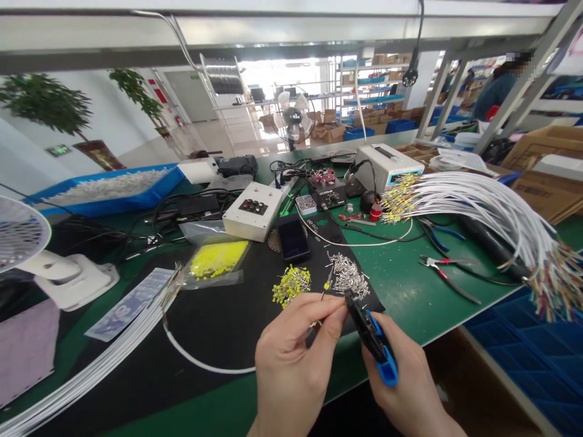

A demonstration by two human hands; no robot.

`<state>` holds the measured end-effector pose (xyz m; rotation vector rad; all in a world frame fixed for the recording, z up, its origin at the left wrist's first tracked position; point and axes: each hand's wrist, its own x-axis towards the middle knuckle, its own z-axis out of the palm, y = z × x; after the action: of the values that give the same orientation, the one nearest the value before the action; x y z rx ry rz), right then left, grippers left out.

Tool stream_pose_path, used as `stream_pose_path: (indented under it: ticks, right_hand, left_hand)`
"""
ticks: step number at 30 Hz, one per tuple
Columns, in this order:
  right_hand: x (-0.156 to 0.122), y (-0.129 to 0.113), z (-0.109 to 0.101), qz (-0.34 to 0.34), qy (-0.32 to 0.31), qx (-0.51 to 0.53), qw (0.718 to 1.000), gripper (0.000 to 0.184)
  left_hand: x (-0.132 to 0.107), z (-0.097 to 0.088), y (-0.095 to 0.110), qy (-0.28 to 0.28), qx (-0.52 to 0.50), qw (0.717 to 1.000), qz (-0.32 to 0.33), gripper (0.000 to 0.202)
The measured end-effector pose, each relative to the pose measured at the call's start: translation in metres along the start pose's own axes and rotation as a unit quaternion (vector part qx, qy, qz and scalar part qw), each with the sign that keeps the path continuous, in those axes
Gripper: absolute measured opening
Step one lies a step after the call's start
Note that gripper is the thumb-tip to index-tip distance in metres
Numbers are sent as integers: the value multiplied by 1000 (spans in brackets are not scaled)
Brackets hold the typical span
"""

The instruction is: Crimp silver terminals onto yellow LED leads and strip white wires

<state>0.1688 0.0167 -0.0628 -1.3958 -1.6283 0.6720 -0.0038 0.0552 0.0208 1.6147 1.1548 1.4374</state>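
My left hand is pinched shut on a small yellow LED with thin leads, held just above the black mat. My right hand grips blue-handled cutters, whose black jaws meet the LED's leads beside my left thumb. A pile of yellow LEDs and a heap of cut metal leads lie just beyond my fingers. A white wire curves across the mat near my left hand.
A bundle of white wires with yellow tips lies at the right, beside red-handled pliers. A bag of yellow parts, a white button box, a soldering station and a small fan stand around. A person works far right.
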Motion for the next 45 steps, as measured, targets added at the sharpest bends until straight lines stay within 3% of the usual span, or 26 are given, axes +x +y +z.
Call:
stream_pose_path:
  ticks: [5, 11, 21, 27, 32, 36, 42, 45]
  right_hand:
    - [16, -6, -7, 43, -5, 53, 998, 13]
    - [25, -5, -6, 65, 9, 68, 996, 23]
    - [33, 11, 1, 88, 38, 83, 992, 36]
    - [16, -13, -17, 102, -20, 118, 987, 28]
    - [2, -41, -39, 123, -87, 177, 973, 41]
    - [-4, -51, -49, 179, -99, 173, 964, 48]
    - [-10, -59, -52, 184, -93, 163, 965, 49]
    - [-11, -61, -55, 215, -105, 198, 950, 54]
  left_hand:
    - [11, 12, 7, 13, 51, 996, 65, 16]
    - [23, 23, 12, 4, 62, 993, 96, 13]
    - [34, 32, -1, 8, 47, 996, 73, 9]
    - [21, 24, 8, -3, 48, 995, 84, 10]
    - [16, 22, 16, 13, 57, 994, 89, 9]
    - [15, 25, 18, 23, 67, 994, 79, 8]
    - [14, 30, 18, 21, 76, 995, 61, 9]
    - [13, 31, 18, 17, 84, 995, 53, 8]
